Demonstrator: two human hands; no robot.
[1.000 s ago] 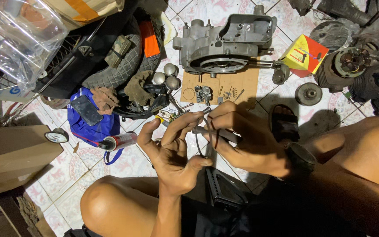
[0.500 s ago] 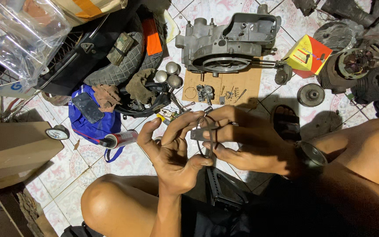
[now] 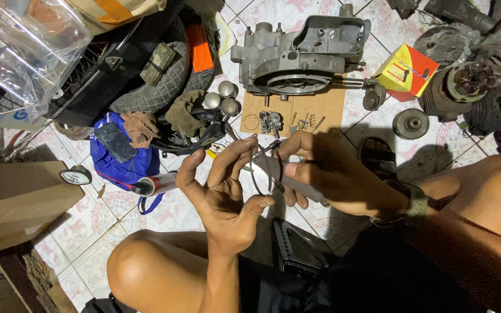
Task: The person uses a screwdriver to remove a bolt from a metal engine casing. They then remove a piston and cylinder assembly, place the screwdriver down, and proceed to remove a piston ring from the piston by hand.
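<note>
Patterned floor tiles (image 3: 117, 203) carry everything, and I sit on them with my bare knees at six o'clock. At nine o'clock lies a cardboard box (image 3: 18, 194) with a small round gauge (image 3: 75, 175) beside it, then a blue bag (image 3: 120, 168) with a dark phone (image 3: 115, 142) on it. At eleven o'clock sits a tyre (image 3: 158, 87). My left hand (image 3: 227, 200) is spread, palm up, fingertips and thumb touching a thin wire ring (image 3: 260, 174) (held upright in mid-air at the centre). My right hand (image 3: 331, 177) is curled around a slim tool (image 3: 297, 185), its tip at the ring. At twelve o'clock a grey engine casing (image 3: 305, 55) stands above a cardboard sheet (image 3: 331, 104) of small parts. At two o'clock lies a yellow and red box (image 3: 407, 69).
</note>
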